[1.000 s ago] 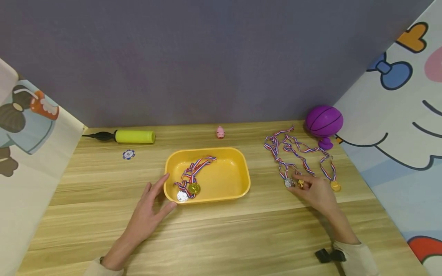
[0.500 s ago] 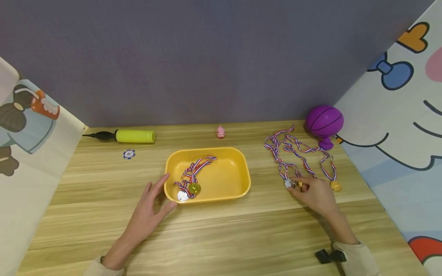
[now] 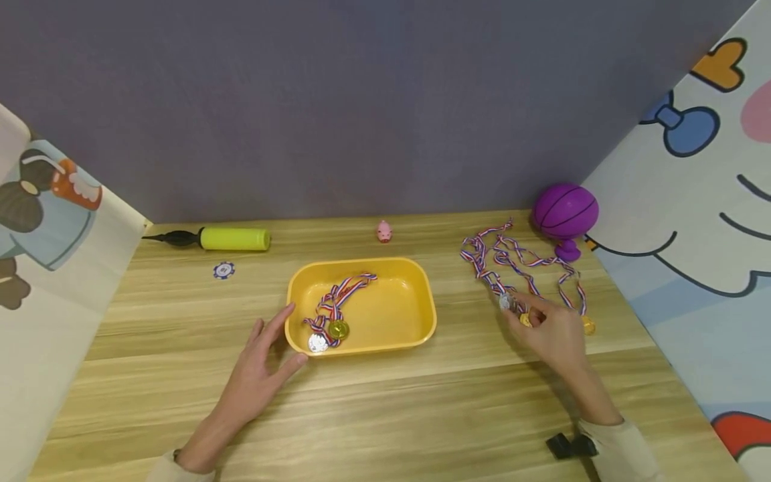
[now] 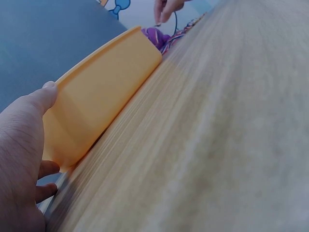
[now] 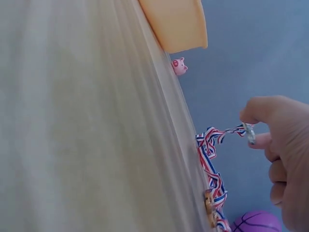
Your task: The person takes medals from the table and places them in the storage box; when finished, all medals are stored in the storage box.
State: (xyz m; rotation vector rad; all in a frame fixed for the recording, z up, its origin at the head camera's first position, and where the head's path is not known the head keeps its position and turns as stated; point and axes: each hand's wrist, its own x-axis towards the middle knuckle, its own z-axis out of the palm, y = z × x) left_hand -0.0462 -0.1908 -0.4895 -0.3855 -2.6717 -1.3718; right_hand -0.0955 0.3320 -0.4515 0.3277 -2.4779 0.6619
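I've got the right hand [image 3: 549, 331] pinching a silver medal [image 3: 504, 302], tangled ribbons [image 3: 480, 264] at its ten o'clock, purple ball [image 3: 565, 211] at twelve; the left hand [image 3: 255, 368], spread, touches the yellow tray [image 3: 391, 311].

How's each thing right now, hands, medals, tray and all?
Right hand: pinching a silver medal
Silver medal: held above the table
Left hand: touching the yellow tray
Yellow tray: right way up, two medals inside
Ribbons near right hand: twisted
Green pump: lying down
Chip: lying flat
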